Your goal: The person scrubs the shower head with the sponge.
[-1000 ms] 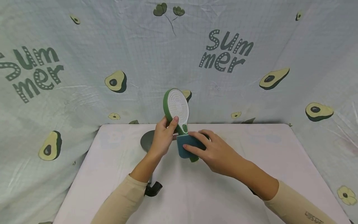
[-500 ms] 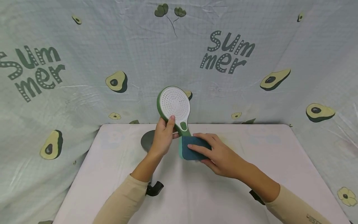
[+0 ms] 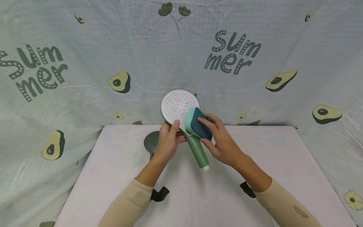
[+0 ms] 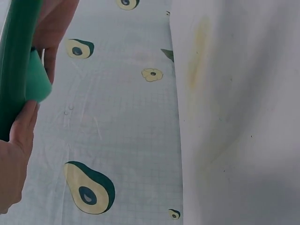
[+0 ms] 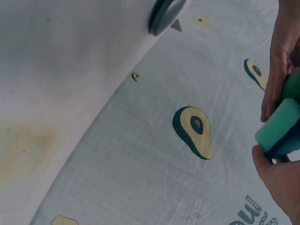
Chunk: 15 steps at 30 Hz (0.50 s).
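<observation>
My left hand holds a green handheld shower head by its neck, thumb across the front. Its round white nozzle face is turned toward me, and the green handle slants down to the right, ending in a white tip. In my right hand is a two-layer sponge, light teal on one side and dark blue on the other. The teal side lies at the lower right of the nozzle face, near the neck. In the right wrist view, a thumb and fingers pinch the sponge beside the green shower head.
A dark grey round-headed utensil lies on the pale table behind my left forearm, its handle partly hidden. A black angled piece shows by the left sleeve, another by the right. Printed cloth hangs behind the table.
My right hand has carried the sponge from the handle up to the nozzle face, uncovering the handle. The shower head has turned so its face points more toward me.
</observation>
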Each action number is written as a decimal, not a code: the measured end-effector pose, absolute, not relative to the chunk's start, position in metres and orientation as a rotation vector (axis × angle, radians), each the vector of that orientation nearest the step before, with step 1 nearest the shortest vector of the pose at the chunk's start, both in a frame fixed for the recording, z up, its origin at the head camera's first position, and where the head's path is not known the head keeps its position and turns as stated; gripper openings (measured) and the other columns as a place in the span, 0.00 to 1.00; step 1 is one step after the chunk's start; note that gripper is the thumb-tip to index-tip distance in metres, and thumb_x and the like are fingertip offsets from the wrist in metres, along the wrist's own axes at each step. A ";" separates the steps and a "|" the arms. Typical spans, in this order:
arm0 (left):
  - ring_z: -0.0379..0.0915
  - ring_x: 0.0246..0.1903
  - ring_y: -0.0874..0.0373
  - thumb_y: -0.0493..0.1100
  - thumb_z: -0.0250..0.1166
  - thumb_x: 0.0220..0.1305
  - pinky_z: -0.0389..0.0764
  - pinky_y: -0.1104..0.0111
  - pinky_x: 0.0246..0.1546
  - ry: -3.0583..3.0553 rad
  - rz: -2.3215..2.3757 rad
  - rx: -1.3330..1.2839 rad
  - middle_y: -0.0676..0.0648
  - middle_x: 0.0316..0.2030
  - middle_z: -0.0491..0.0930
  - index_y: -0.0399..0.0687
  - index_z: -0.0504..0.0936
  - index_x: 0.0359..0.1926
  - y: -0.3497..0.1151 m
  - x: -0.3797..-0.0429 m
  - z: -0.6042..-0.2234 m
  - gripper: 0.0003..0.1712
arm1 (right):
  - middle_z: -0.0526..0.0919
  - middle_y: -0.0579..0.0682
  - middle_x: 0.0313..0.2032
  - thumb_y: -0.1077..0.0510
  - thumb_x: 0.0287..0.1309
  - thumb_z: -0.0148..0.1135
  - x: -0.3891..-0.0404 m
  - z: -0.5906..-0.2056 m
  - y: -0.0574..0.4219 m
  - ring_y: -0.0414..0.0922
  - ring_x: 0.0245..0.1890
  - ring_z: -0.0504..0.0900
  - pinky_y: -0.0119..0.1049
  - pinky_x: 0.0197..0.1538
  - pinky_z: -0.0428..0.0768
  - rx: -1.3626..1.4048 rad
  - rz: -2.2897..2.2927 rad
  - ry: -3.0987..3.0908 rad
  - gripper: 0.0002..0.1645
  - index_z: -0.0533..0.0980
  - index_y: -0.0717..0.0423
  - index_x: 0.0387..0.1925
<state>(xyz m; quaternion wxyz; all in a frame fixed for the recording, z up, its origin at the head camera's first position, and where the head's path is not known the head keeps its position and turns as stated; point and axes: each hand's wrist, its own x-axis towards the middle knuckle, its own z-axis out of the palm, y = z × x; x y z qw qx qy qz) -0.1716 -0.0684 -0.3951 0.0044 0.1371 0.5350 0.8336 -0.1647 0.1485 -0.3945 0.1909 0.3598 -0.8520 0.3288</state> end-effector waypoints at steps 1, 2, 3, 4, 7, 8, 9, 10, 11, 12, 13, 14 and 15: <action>0.87 0.42 0.58 0.41 0.43 0.84 0.90 0.64 0.40 1.664 2.644 0.428 0.30 0.59 0.75 0.30 0.59 0.71 -0.068 -0.172 -0.396 0.24 | 0.59 0.61 0.75 0.62 0.65 0.69 -0.162 -0.396 0.150 0.58 0.72 0.66 0.58 0.66 0.78 1.032 0.948 -2.414 0.45 0.59 0.51 0.78; 0.87 0.41 0.58 0.41 0.44 0.84 0.90 0.64 0.39 1.656 2.678 0.425 0.33 0.57 0.77 0.29 0.59 0.70 -0.068 -0.172 -0.396 0.24 | 0.59 0.60 0.75 0.63 0.66 0.68 -0.158 -0.397 0.152 0.57 0.72 0.67 0.58 0.66 0.77 1.055 0.974 -2.437 0.45 0.58 0.51 0.78; 0.87 0.40 0.58 0.41 0.44 0.84 0.90 0.64 0.38 1.647 2.713 0.421 0.36 0.55 0.78 0.29 0.60 0.70 -0.068 -0.172 -0.396 0.23 | 0.59 0.59 0.75 0.63 0.66 0.68 -0.154 -0.400 0.154 0.57 0.72 0.67 0.58 0.65 0.78 1.081 1.011 -2.460 0.46 0.56 0.51 0.79; 0.88 0.40 0.57 0.40 0.44 0.84 0.90 0.63 0.39 1.642 2.743 0.424 0.38 0.54 0.79 0.30 0.60 0.69 -0.068 -0.173 -0.397 0.23 | 0.60 0.58 0.75 0.63 0.67 0.67 -0.149 -0.403 0.157 0.56 0.71 0.68 0.57 0.65 0.79 1.108 1.049 -2.484 0.46 0.55 0.51 0.79; 0.89 0.39 0.53 0.40 0.45 0.83 0.90 0.62 0.40 1.632 2.809 0.458 0.40 0.53 0.81 0.31 0.61 0.69 -0.071 -0.173 -0.397 0.22 | 0.63 0.56 0.72 0.64 0.69 0.64 -0.133 -0.415 0.167 0.54 0.68 0.73 0.55 0.63 0.81 1.187 1.220 -2.543 0.46 0.51 0.52 0.79; 0.89 0.40 0.52 0.41 0.45 0.83 0.90 0.61 0.40 1.625 2.820 0.476 0.40 0.53 0.81 0.31 0.61 0.69 -0.072 -0.173 -0.397 0.22 | 0.65 0.56 0.71 0.64 0.69 0.63 -0.128 -0.419 0.170 0.54 0.66 0.75 0.55 0.62 0.82 1.203 1.276 -2.558 0.45 0.50 0.52 0.79; 0.90 0.41 0.51 0.41 0.45 0.84 0.90 0.61 0.42 1.621 2.821 0.499 0.39 0.54 0.81 0.32 0.61 0.70 -0.073 -0.173 -0.397 0.22 | 0.66 0.56 0.70 0.65 0.69 0.62 -0.123 -0.423 0.173 0.55 0.64 0.77 0.54 0.61 0.83 1.214 1.326 -2.566 0.45 0.49 0.53 0.78; 0.90 0.41 0.50 0.41 0.45 0.84 0.90 0.60 0.43 1.615 2.817 0.522 0.38 0.55 0.80 0.32 0.61 0.70 -0.074 -0.173 -0.397 0.23 | 0.68 0.56 0.69 0.65 0.69 0.61 -0.119 -0.427 0.176 0.54 0.63 0.78 0.52 0.61 0.84 1.217 1.360 -2.573 0.44 0.49 0.53 0.78; 0.90 0.41 0.49 0.41 0.45 0.84 0.90 0.60 0.43 1.612 2.810 0.536 0.38 0.55 0.80 0.32 0.61 0.69 -0.075 -0.173 -0.397 0.22 | 0.69 0.56 0.68 0.65 0.69 0.60 -0.117 -0.429 0.177 0.55 0.62 0.79 0.52 0.61 0.84 1.214 1.382 -2.577 0.44 0.49 0.52 0.78; 0.90 0.41 0.50 0.42 0.46 0.84 0.90 0.60 0.44 1.609 2.806 0.546 0.38 0.55 0.80 0.32 0.61 0.69 -0.075 -0.173 -0.396 0.22 | 0.69 0.56 0.67 0.65 0.69 0.60 -0.115 -0.431 0.178 0.54 0.61 0.80 0.51 0.61 0.84 1.207 1.392 -2.579 0.44 0.49 0.52 0.78; 0.90 0.42 0.49 0.41 0.46 0.84 0.90 0.59 0.44 1.593 2.809 0.555 0.38 0.55 0.80 0.32 0.61 0.69 -0.075 -0.173 -0.396 0.22 | 0.69 0.56 0.67 0.65 0.69 0.60 -0.115 -0.432 0.178 0.55 0.61 0.80 0.51 0.61 0.84 1.198 1.397 -2.575 0.44 0.49 0.52 0.78; 0.90 0.42 0.49 0.41 0.45 0.84 0.90 0.58 0.44 1.577 2.812 0.558 0.39 0.55 0.80 0.33 0.60 0.69 -0.075 -0.173 -0.395 0.22 | 0.69 0.56 0.68 0.65 0.69 0.60 -0.116 -0.432 0.176 0.55 0.62 0.79 0.52 0.61 0.83 1.194 1.396 -2.561 0.44 0.49 0.52 0.78; 0.90 0.42 0.49 0.41 0.45 0.84 0.90 0.58 0.44 1.566 2.817 0.557 0.40 0.54 0.80 0.33 0.60 0.69 -0.075 -0.172 -0.394 0.22 | 0.68 0.57 0.68 0.66 0.69 0.60 -0.118 -0.431 0.174 0.56 0.62 0.79 0.52 0.61 0.83 1.187 1.392 -2.546 0.44 0.50 0.52 0.78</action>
